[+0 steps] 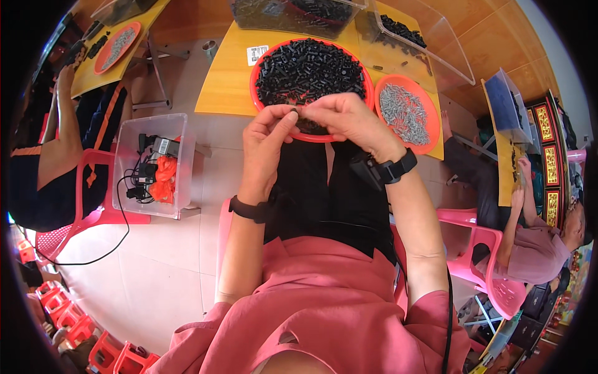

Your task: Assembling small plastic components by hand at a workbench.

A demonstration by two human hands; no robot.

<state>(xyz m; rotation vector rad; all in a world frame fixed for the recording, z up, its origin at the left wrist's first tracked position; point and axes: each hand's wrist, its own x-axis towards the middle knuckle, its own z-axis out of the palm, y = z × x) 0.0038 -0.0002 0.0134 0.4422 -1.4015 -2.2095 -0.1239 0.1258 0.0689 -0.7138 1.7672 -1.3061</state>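
My left hand (263, 138) is closed in a pinch, and a small dark piece shows at its fingertips. My right hand (356, 122) is also pinched, its fingertips meeting the left ones; what it holds is hidden. Both hands are over the near rim of a round red basin (370, 93), heaped with small black plastic parts (311, 68). To the right of the basin lies an orange-red plate (387, 80) bearing many small silvery metal pieces, perhaps screws (408, 115).
The yellow table (218, 87) also carries clear bins (293, 22) of black parts at the back. On the left stands a clear box (124, 146) with cables and orange bags. Co-workers sit at tables left and right, on pink chairs (464, 249). Red stools (103, 349) stand lower left.
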